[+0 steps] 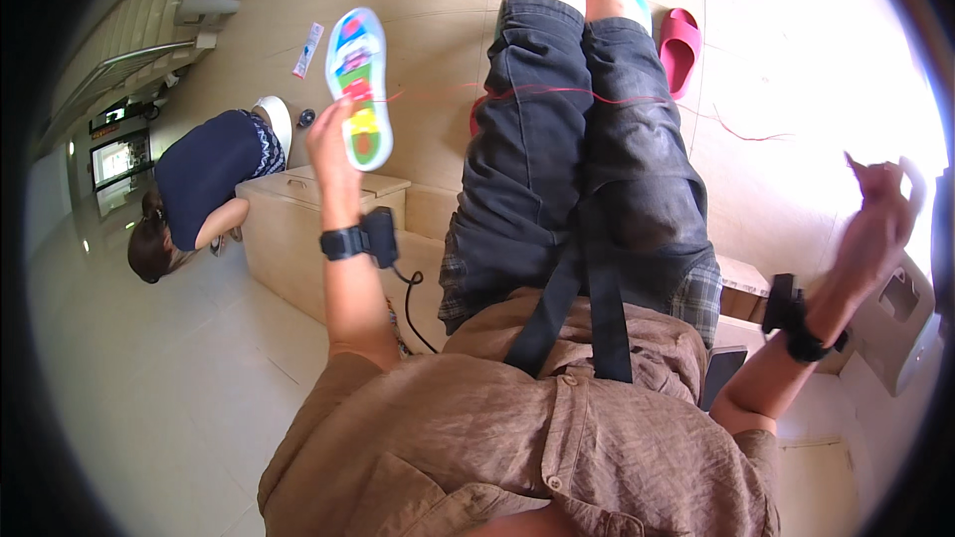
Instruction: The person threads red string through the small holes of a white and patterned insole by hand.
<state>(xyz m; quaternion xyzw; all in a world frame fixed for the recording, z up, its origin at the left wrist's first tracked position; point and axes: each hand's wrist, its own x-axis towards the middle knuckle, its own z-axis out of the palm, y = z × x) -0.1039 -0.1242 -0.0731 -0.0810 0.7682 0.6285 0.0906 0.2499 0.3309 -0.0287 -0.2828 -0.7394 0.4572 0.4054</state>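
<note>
My left hand [333,138] grips the edge of a shoe insole [364,78], held up left of my knees. The insole has a white border and bright blue, green, red and yellow patterning. From it a thin red thread [548,89] stretches over my dark shorts [533,142] towards the right, where glare swallows part of its length. Out at the far right, my right hand [880,212] is raised with the fingers bent. Blur and bright light hide whether anything is between its fingertips. Each wrist wears a black strap with a small box.
A person in a navy top [209,168] bends low at the left, beside a beige cabinet [298,224]. A pink slipper [679,52], a slim packet [308,50] and a small round object [306,118] lie on the floor. A phone [722,373] rests by my right hip, near a grey plastic stool [895,335].
</note>
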